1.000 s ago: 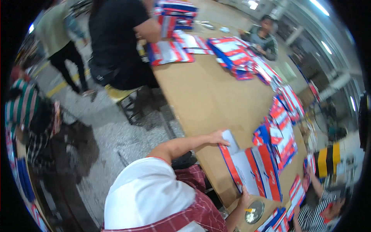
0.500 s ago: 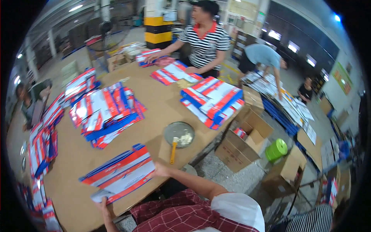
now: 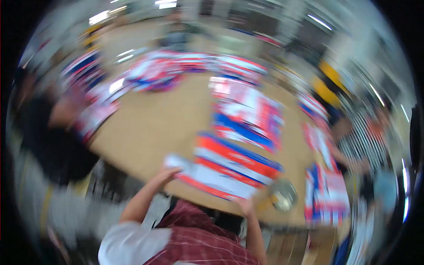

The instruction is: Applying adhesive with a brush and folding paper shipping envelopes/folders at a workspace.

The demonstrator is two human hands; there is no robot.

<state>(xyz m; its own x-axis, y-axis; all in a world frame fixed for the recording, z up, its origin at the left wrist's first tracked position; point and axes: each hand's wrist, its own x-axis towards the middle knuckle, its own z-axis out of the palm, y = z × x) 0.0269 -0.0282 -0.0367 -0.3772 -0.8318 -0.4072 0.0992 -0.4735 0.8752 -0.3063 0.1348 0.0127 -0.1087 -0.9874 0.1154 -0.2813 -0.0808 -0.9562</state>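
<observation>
A flat printed sheet (image 3: 232,170) in red, white and blue lies tilted at the near edge of the table, smeared by motion. My left hand (image 3: 170,173) has its fingers closed on the sheet's left end, where a pale flap curls up. My right hand (image 3: 245,204) grips its lower right edge, though blur hides the fingertips. Just right of the sheet is a round dish (image 3: 282,195) with pale contents; a yellow-handled brush (image 3: 263,204) lies beside it, partly smeared. Beyond the sheet, a pile of similar sheets (image 3: 247,110) rests on the table.
More piles of sheets (image 3: 159,70) line the far side of the brown tabletop (image 3: 150,119). Another stack (image 3: 327,194) sits at the right edge. A person in black (image 3: 53,132) is at the left, and one in stripes (image 3: 364,137) at the right. Cardboard boxes (image 3: 296,247) stand below right.
The view has swung left, so the table and piles appear shifted right and blurred. Both my hands keep hold of the sheet, and a person in black has come into view at the left.
</observation>
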